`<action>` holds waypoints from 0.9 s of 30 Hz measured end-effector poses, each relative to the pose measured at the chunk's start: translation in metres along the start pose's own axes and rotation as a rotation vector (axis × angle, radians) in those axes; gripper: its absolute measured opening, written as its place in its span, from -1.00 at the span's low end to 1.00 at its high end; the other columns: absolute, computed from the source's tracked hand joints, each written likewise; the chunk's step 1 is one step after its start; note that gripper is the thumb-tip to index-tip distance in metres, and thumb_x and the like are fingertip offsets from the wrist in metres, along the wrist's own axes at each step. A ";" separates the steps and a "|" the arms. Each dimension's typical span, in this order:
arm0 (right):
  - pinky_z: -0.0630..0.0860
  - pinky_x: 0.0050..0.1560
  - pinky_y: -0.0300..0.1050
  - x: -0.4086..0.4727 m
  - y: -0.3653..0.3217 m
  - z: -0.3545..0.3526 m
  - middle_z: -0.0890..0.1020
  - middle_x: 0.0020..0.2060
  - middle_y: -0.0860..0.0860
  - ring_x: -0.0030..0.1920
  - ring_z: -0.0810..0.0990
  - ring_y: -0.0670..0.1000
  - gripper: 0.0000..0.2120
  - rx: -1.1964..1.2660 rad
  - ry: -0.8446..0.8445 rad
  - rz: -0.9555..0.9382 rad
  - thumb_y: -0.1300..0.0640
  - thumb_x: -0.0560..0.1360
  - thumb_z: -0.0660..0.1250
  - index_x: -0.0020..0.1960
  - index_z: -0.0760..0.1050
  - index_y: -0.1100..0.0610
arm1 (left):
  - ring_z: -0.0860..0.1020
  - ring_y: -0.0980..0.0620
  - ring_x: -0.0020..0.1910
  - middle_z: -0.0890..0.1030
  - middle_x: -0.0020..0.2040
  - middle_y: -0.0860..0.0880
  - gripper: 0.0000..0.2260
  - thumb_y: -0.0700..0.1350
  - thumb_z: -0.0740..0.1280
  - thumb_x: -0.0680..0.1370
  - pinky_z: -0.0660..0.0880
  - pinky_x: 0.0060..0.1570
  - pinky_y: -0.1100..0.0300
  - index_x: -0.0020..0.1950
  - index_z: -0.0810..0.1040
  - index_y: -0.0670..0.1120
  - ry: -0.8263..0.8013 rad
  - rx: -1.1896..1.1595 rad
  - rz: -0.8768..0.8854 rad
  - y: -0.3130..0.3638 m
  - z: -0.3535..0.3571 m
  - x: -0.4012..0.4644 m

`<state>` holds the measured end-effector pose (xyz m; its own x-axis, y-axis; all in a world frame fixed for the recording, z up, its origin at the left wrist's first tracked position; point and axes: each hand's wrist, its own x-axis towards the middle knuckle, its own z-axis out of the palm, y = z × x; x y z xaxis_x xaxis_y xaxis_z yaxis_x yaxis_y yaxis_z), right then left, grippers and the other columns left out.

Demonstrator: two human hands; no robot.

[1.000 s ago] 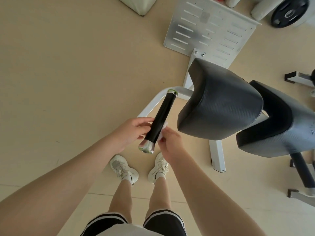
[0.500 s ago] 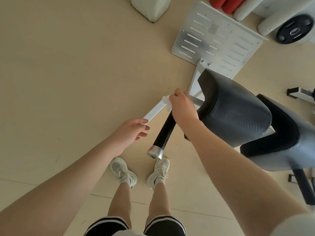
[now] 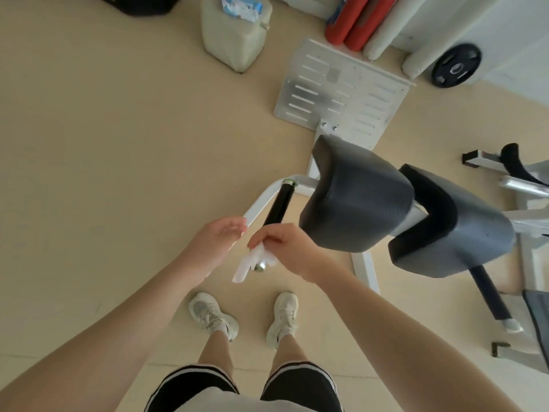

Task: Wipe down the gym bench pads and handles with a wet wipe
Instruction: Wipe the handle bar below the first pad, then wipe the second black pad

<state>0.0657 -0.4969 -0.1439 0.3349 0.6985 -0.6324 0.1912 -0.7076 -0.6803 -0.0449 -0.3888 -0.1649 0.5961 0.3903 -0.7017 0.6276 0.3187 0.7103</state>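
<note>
A black handle (image 3: 278, 207) with a silver end cap (image 3: 259, 266) juts toward me from the white bench frame (image 3: 261, 203). My right hand (image 3: 285, 248) grips the near end of the handle with a white wet wipe (image 3: 249, 264) bunched under the fingers; the wipe's tail hangs down past the cap. My left hand (image 3: 217, 242) hovers just left of the handle, fingers loosely curled, holding nothing. Two dark grey pads (image 3: 356, 203) (image 3: 451, 230) sit to the right of the handle.
A slotted metal footplate (image 3: 341, 90) lies beyond the pads. A pale jug (image 3: 234, 40) with a wipes pack (image 3: 242, 5) on top stands farther back. Red and white rollers (image 3: 353, 22) and a weight plate (image 3: 456, 66) lie at the back right. My feet (image 3: 246, 316) stand below the handle.
My right hand slid the wipe from the far end of the handle back down to the near end by the cap. My left hand stayed beside the handle. The camera tilted up.
</note>
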 end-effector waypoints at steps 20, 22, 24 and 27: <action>0.59 -0.06 -0.17 -0.174 0.168 -0.256 0.60 -0.09 0.06 -0.08 0.57 0.00 -0.83 0.925 0.248 -0.038 0.18 0.56 0.18 0.06 0.53 0.15 | 0.57 0.06 -0.02 0.62 -0.03 -0.01 -0.77 -0.03 0.23 0.57 0.51 0.06 0.17 0.16 0.53 -0.08 -0.115 0.078 0.304 0.133 0.299 -0.027; 0.58 -0.09 -0.19 -0.182 0.181 -0.278 0.63 -0.10 0.02 -0.09 0.60 -0.04 -0.81 0.901 0.173 -0.085 0.19 0.55 0.17 0.09 0.53 0.15 | 0.57 0.09 -0.05 0.60 -0.04 0.01 -0.78 -0.05 0.22 0.58 0.51 -0.02 0.27 0.16 0.51 -0.09 -0.118 0.075 0.301 0.144 0.325 -0.023; 0.54 -0.13 -0.22 -0.180 0.190 -0.293 0.63 -0.15 0.01 -0.12 0.60 -0.06 -0.84 0.824 0.155 -0.099 0.20 0.54 0.20 0.02 0.54 0.17 | 0.57 0.12 -0.08 0.59 -0.05 0.02 -0.81 -0.06 0.21 0.58 0.49 -0.11 0.34 0.14 0.51 -0.08 -0.126 0.080 0.287 0.153 0.345 -0.016; 0.52 -0.18 -0.25 -0.165 0.200 -0.307 0.60 -0.26 -0.02 -0.19 0.58 -0.07 -0.87 0.804 0.237 -0.059 0.19 0.54 0.23 -0.15 0.50 0.19 | 0.59 0.14 -0.14 0.62 -0.09 0.00 -0.84 -0.04 0.21 0.58 0.50 -0.18 0.38 0.02 0.54 -0.07 -0.124 0.105 0.270 0.162 0.360 0.001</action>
<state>0.3317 -0.7865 -0.0619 0.5471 0.6278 -0.5537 -0.4714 -0.3156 -0.8235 0.2377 -0.6483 -0.0700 0.8010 0.3379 -0.4941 0.4823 0.1246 0.8671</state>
